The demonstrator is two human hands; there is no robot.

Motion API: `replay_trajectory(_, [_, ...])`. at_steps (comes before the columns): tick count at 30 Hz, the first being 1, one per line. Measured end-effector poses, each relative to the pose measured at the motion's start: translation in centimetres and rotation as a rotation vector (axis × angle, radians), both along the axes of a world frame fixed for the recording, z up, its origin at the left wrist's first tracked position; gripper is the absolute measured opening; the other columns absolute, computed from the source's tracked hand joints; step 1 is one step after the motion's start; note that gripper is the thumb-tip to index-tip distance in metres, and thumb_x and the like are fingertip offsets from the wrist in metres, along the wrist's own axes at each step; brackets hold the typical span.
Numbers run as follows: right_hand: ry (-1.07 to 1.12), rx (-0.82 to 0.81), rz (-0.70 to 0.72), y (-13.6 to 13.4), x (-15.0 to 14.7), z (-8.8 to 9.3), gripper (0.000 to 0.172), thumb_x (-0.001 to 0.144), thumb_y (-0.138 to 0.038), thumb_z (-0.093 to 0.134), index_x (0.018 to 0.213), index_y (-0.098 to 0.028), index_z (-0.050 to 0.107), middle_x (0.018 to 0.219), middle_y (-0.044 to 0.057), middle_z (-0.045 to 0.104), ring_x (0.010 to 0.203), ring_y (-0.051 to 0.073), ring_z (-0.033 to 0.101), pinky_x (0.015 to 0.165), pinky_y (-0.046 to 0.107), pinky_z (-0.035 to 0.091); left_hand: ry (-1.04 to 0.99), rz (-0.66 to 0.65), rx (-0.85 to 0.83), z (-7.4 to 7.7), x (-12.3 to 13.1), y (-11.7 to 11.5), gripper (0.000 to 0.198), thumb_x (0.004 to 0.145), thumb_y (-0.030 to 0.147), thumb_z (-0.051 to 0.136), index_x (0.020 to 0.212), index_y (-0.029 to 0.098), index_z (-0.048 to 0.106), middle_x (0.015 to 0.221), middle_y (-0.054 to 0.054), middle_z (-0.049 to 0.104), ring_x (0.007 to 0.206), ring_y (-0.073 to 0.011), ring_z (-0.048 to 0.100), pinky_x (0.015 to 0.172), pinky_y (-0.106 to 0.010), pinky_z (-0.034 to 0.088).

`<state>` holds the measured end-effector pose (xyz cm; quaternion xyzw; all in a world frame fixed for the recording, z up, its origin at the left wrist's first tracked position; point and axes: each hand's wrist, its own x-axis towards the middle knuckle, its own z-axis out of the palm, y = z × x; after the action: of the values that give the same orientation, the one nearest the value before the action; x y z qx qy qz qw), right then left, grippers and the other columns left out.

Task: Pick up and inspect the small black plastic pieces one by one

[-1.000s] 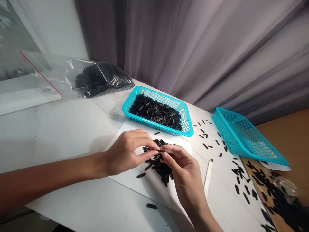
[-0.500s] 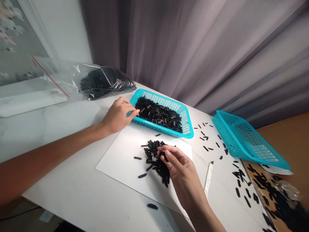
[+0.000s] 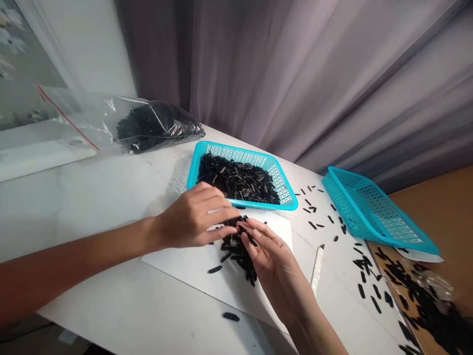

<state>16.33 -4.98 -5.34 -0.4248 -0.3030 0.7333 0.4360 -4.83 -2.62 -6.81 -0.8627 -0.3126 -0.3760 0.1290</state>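
My right hand [image 3: 277, 264] holds a small, narrow black piece [image 3: 250, 237] between thumb and fingers, just above the heap. My left hand [image 3: 199, 217] reaches in from the left, its fingertips close to that piece; finger and thumb are stretched out and apart, and whether they touch it is hard to see. Below both hands a heap of similar black pieces [image 3: 246, 264] lies on a white sheet [image 3: 192, 273]. Behind my left hand stands a turquoise basket [image 3: 291, 199] holding many black pieces [image 3: 240, 180]. The exact kind of these pieces is too small to make out.
A clear zip bag [image 3: 158, 125] of black pieces lies at the back left. To the right stand a second turquoise basket [image 3: 369, 209] and a slim white knife-like tool [image 3: 318, 271]. Loose black pieces [image 3: 364, 266] are scattered along the table's right side, beneath a grey curtain [image 3: 251, 74].
My left hand has moved from the near left corner of the filled basket, rightward and toward me, to my right hand. The right hand stays above the heap with its piece.
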Motion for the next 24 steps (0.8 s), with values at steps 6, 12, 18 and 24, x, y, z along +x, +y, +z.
replay_trajectory(6, [-0.103, 0.111, 0.077, -0.3, -0.1, -0.1, 0.022, 0.073, -0.022, 0.083, 0.094, -0.023, 0.077, 0.1, 0.003, 0.074, 0.097, 0.018, 0.064, 0.091, 0.027, 0.049, -0.039, -0.088, -0.015, -0.3, 1.3, -1.1, 0.006, 0.091, 0.014, 0.064, 0.096, 0.017, 0.067, 0.085, -0.002, 0.075, 0.083, -0.0181, 0.066, 0.074, -0.032, 0.046])
replay_trajectory(12, [-0.203, 0.143, 0.09, -0.3, 0.2, -0.3, 0.019, 0.077, -0.031, 0.082, 0.093, -0.022, 0.077, 0.091, 0.002, 0.073, 0.088, 0.018, 0.063, 0.086, 0.03, 0.048, -0.194, -0.122, -0.128, -0.3, 1.4, -1.3, 0.002, 0.091, 0.015, 0.066, 0.091, 0.017, 0.067, 0.082, -0.001, 0.076, 0.077, -0.0169, 0.066, 0.072, -0.032, 0.044])
replay_trajectory(18, [-0.257, 0.177, 0.115, -0.3, 0.4, -0.7, 0.019, 0.08, -0.034, 0.08, 0.093, -0.021, 0.077, 0.086, 0.001, 0.072, 0.085, 0.016, 0.059, 0.083, 0.029, 0.045, -0.276, -0.163, -0.124, -0.1, 1.6, -1.6, 0.006, 0.089, 0.012, 0.068, 0.091, 0.018, 0.067, 0.084, -0.001, 0.077, 0.08, -0.0163, 0.065, 0.075, -0.03, 0.049])
replay_trajectory(24, [-0.284, 0.183, 0.116, -0.4, 0.6, -0.9, 0.02, 0.079, -0.033, 0.081, 0.094, -0.02, 0.076, 0.096, 0.004, 0.074, 0.095, 0.021, 0.06, 0.088, 0.033, 0.043, -0.314, -0.167, -0.115, -0.2, 1.6, -1.8, 0.011, 0.086, 0.007, 0.068, 0.091, 0.016, 0.066, 0.084, -0.002, 0.076, 0.083, -0.0175, 0.063, 0.076, -0.029, 0.053])
